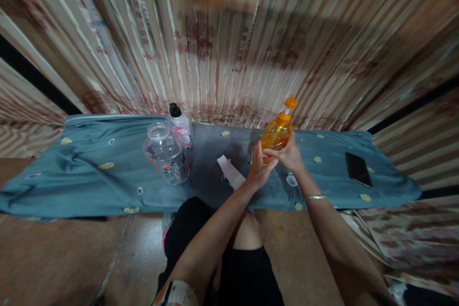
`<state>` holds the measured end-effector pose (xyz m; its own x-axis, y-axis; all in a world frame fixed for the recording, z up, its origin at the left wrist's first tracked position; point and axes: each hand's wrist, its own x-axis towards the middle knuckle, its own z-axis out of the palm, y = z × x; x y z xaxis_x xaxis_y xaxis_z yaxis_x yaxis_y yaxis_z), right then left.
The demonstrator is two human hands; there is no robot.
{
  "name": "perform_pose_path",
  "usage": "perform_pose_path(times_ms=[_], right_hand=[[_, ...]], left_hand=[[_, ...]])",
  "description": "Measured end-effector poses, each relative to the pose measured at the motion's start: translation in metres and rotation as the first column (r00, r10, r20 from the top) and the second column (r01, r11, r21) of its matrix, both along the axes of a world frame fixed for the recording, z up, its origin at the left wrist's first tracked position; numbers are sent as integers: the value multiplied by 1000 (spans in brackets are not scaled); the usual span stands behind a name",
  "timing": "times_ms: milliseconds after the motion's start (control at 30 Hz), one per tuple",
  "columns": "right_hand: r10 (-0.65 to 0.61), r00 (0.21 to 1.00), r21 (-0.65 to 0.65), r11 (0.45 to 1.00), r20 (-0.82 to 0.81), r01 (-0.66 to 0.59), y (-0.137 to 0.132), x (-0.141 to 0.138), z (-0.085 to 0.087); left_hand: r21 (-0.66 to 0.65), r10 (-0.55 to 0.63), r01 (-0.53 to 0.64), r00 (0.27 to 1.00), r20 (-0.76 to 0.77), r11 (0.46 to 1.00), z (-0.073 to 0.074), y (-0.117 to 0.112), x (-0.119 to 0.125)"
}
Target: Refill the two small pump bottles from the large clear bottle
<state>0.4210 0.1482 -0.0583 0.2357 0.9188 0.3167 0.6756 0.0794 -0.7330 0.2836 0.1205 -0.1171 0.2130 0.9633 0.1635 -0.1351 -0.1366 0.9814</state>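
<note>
Both my hands are closed around a clear pump bottle (275, 135) of amber liquid with an orange pump top. It leans slightly to the right above the cloth-covered table. My left hand (259, 167) grips its lower left side, and my right hand (289, 154) holds the lower right side, with the thumb reaching across the front. A white strip (230, 172), perhaps paper or a label, lies on the cloth just left of my left hand. What the bottle's base rests on is hidden behind my hands.
On the left stand a large clear plastic jar (165, 155) and, behind it, a clear bottle with a black cap (175, 111). A dark phone (358, 169) lies at the right. The teal cloth (103, 184) has folds. A pleated curtain (222, 48) hangs behind.
</note>
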Motion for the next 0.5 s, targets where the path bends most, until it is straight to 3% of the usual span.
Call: perform_pose_path(times_ms=[300, 500], right_hand=[[-27, 1000, 13, 1000, -9, 27, -5, 28, -18], [-72, 997, 22, 997, 12, 71, -16, 20, -43]], left_hand=[[-14, -79, 78, 996, -45, 997, -5, -8, 4], [-22, -70, 69, 996, -63, 997, -8, -10, 4]])
